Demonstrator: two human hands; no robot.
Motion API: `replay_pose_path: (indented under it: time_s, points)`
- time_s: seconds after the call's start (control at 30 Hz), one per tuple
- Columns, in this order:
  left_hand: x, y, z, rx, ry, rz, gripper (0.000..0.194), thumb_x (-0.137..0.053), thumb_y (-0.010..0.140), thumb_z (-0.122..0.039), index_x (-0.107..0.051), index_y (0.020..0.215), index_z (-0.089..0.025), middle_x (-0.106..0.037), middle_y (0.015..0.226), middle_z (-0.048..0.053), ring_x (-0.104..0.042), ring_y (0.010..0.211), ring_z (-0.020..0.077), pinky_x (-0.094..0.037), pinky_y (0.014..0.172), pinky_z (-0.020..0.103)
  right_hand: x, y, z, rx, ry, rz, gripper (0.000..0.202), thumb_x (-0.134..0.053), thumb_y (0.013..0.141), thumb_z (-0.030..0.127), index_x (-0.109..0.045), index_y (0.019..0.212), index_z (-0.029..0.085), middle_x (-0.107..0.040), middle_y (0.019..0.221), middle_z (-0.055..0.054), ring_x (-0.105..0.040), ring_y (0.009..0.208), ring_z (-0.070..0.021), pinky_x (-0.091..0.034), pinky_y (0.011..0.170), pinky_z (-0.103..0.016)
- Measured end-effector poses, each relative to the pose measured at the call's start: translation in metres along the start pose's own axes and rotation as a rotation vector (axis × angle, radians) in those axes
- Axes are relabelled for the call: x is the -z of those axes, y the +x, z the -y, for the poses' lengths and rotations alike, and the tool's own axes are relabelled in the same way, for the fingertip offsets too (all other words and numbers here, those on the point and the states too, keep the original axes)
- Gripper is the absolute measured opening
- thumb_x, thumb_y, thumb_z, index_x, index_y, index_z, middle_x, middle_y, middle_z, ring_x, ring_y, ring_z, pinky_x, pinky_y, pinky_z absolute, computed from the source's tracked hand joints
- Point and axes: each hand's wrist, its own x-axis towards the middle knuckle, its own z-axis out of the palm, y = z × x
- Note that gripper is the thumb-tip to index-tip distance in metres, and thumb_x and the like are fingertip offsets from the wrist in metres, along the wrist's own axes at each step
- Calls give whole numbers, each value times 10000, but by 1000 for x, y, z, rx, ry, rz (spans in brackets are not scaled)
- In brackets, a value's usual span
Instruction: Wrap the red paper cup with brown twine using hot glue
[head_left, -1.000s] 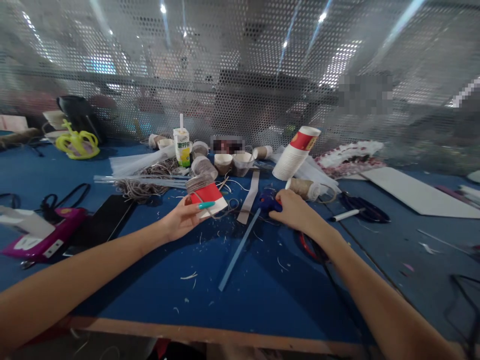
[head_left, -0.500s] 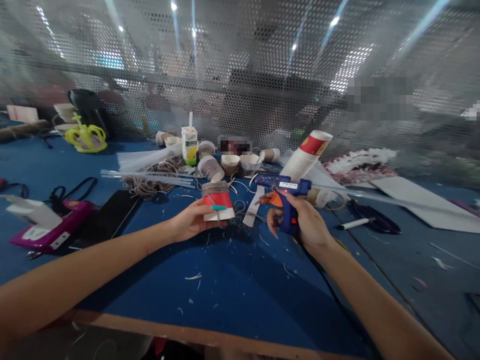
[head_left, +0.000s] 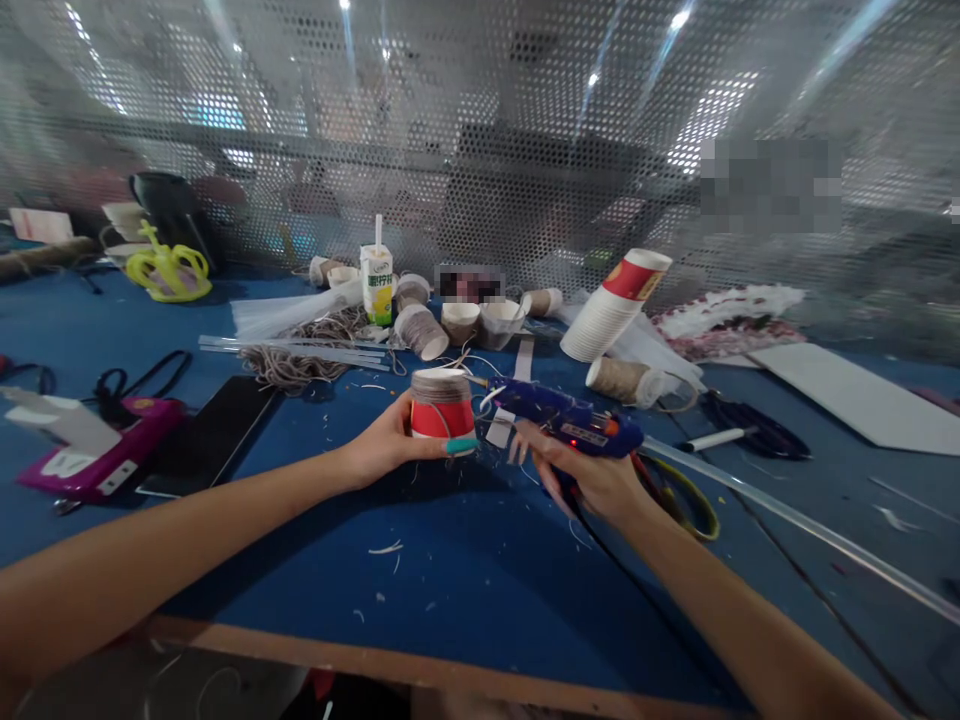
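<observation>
My left hand [head_left: 386, 440] is wrapped round a red paper cup [head_left: 442, 418], its thumb with a teal nail across the front. Grey cord is wound round the cup's upper part. My right hand [head_left: 581, 470] grips a blue glue gun [head_left: 555, 408], whose nozzle points left and lies close to the cup's wound cord; whether they touch I cannot tell. A long clear glue stick [head_left: 787, 515] runs out of the gun's back toward the right. Under the nozzle lies a white strip [head_left: 501, 428] on the blue table [head_left: 450, 600].
Behind the hands are cord-wrapped cups [head_left: 421, 333], a drink carton [head_left: 377, 285], a cord pile [head_left: 296, 365] and stacked paper cups [head_left: 616, 305]. At left are a black phone [head_left: 214, 435] and a purple power strip [head_left: 105, 450]; at right, a white board [head_left: 862, 400].
The cup in my left hand has turned more upright. My right hand has tilted the glue gun and brought its nozzle near the cup; the glue stick now slopes down to the right.
</observation>
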Motion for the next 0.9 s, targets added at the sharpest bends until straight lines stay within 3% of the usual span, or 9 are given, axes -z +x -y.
replay_pose_path:
  time_s: [0.1,0.2,0.4,0.57,0.9]
  points:
    - [-1,-1,-2,-5,10,11,636,-892,499,-227,-566,1041,-155,-685,1016,72,-650,906,211,-483,866,378,-1,-1,5,44,-163,7,258,-740,715,405,-576,664,213,-541,428,40,-445,293,-105,-368,304,-249]
    - [-2,-2,-5,-12,31,26,601,-881,522,-227,-573,1034,-157,-694,1020,76,-655,918,220,-487,878,390,-3,2,10,219,-353,35,153,-689,727,259,-574,640,209,-608,576,-4,-545,455,-131,-437,412,-257]
    - [-3,-3,-6,-30,66,48,587,-863,544,-184,-567,1050,-158,-698,1045,90,-663,955,235,-493,903,409,-1,5,12,411,-475,147,119,-595,777,174,-574,662,194,-554,585,12,-517,513,-113,-422,486,-245]
    - [0,-4,-5,-57,92,63,612,-861,557,-191,-548,1082,-171,-679,1138,107,-639,1067,280,-473,952,443,0,4,12,437,-517,162,165,-573,797,205,-532,637,198,-529,570,17,-502,515,-115,-404,482,-244]
    - [0,-4,-5,-69,114,46,635,-853,553,-160,-531,1100,-167,-667,1162,122,-628,1091,294,-453,976,470,-2,3,11,419,-545,141,169,-545,781,183,-497,620,201,-508,566,17,-479,508,-112,-384,484,-246]
